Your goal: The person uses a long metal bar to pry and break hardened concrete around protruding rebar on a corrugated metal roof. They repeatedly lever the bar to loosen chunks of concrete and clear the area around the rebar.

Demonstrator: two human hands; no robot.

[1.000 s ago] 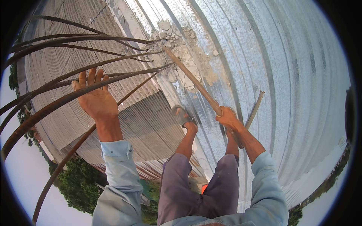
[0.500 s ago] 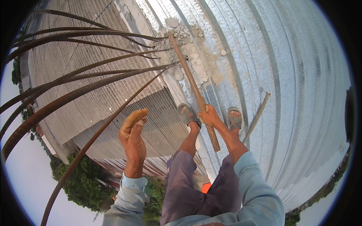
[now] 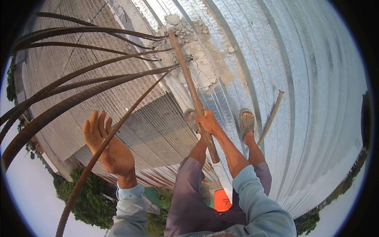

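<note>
My right hand (image 3: pixel 208 122) is wrapped round a rusty metal pipe (image 3: pixel 188 77), below its middle. The pipe slants from near my legs up to broken concrete (image 3: pixel 201 69), its far end beside the bases of several bent rebars (image 3: pixel 98 79). My left hand (image 3: pixel 112 152) is raised with its fingers spread and holds nothing. A thin rusty rebar (image 3: pixel 130 111) crosses in front of that palm; whether they touch, I cannot tell.
I stand in sandals on a ribbed metal roof (image 3: pixel 316 118). A loose bar (image 3: pixel 271 116) lies right of my right foot. Left of the roof's edge, a corrugated sheet roof (image 3: pixel 154 130) lies lower. Something orange (image 3: pixel 222 200) shows between my legs.
My left hand has moved left and its fingers have spread, now behind the thin rebar. My right hand and the pipe have shifted slightly left in view.
</note>
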